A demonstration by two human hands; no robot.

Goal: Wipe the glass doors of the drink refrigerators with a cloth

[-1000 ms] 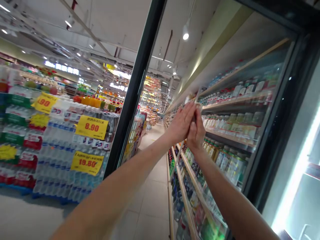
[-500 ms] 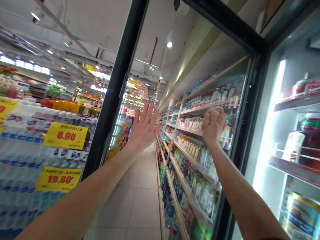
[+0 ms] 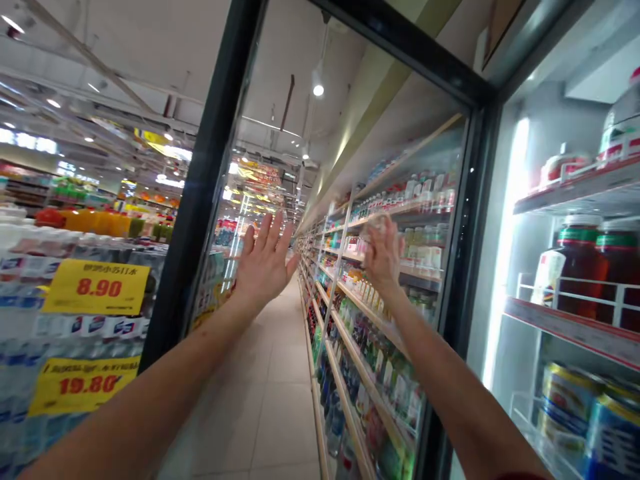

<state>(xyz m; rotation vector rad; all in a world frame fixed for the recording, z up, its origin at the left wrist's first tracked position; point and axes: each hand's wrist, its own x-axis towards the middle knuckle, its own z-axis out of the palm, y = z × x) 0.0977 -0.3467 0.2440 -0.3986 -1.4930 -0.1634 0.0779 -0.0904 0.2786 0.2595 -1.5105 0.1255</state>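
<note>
In front of me stands a glass door [image 3: 320, 40] with a black frame, swung open from a lit fridge. My left hand [image 3: 264, 263] is raised against the glass, palm forward and fingers spread, holding nothing. To its right, my right hand [image 3: 385, 257] is bent at the same pane, its fingers closed on a crumpled whitish cloth [image 3: 374, 230]. The cloth is partly hidden by the fingers and somewhat blurred, so its exact kind is unclear.
At right, the fridge shelves [image 3: 575, 333] hold dark bottles [image 3: 580, 267] and cans [image 3: 567, 400]. Packed bottles with yellow price signs [image 3: 95, 287] stand at left. Through the glass show a tiled aisle floor [image 3: 280, 400] and long drink shelves [image 3: 365, 360].
The view has turned right, so more of the fridge shows. My right hand with the cloth has moved left across the glass, nearer my left hand, which stays spread at the pane.
</note>
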